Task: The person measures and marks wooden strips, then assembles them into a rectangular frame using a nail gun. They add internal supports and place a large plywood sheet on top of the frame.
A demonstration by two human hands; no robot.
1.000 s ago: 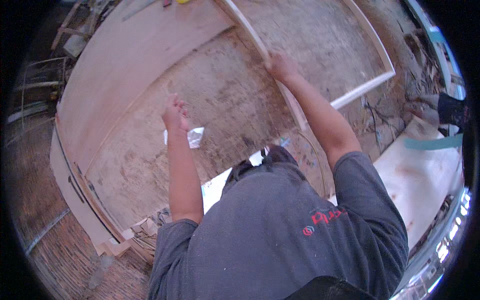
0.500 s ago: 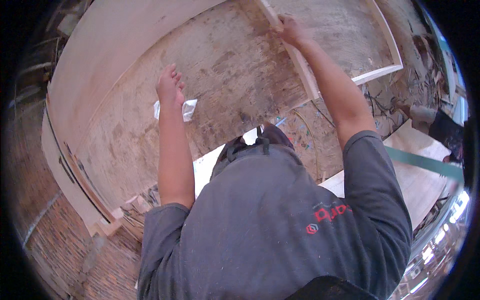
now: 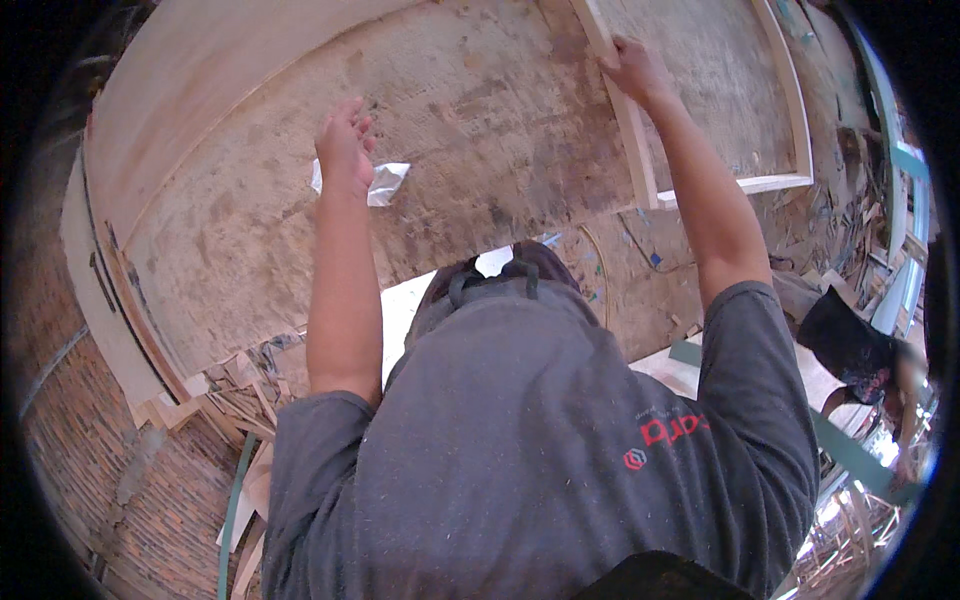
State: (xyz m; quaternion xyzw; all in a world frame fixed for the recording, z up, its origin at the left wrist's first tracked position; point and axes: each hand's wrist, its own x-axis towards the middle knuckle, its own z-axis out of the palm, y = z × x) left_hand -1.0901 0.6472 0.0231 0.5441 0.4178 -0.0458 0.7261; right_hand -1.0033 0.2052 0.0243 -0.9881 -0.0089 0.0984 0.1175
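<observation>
My left hand [image 3: 346, 146] is raised over a large brown plywood panel [image 3: 480, 130], its fingers loosely bent and apart, with nothing visible in them. A shiny white scrap [image 3: 389, 184] shows on both sides of that wrist; whether it lies on the panel or touches the hand, I cannot tell. Farther right, my right hand [image 3: 638, 72] is closed around a pale wooden strip [image 3: 632, 135] that stands along the panel. This strip joins the light wooden frame [image 3: 790, 90] edging the panel's right part.
A pale curved sheet [image 3: 190, 90] rises along the panel's far left. Wood offcuts [image 3: 245, 385] lie near a brick-patterned surface [image 3: 120, 480] at lower left. To the right, another person [image 3: 850, 345] in dark clothes bends near a green strip [image 3: 850, 455] and scattered scraps.
The view has turned a little. My right hand stays closed on the wooden strip, both now farther right in view. My left hand appears slightly higher. The other person shows more fully.
</observation>
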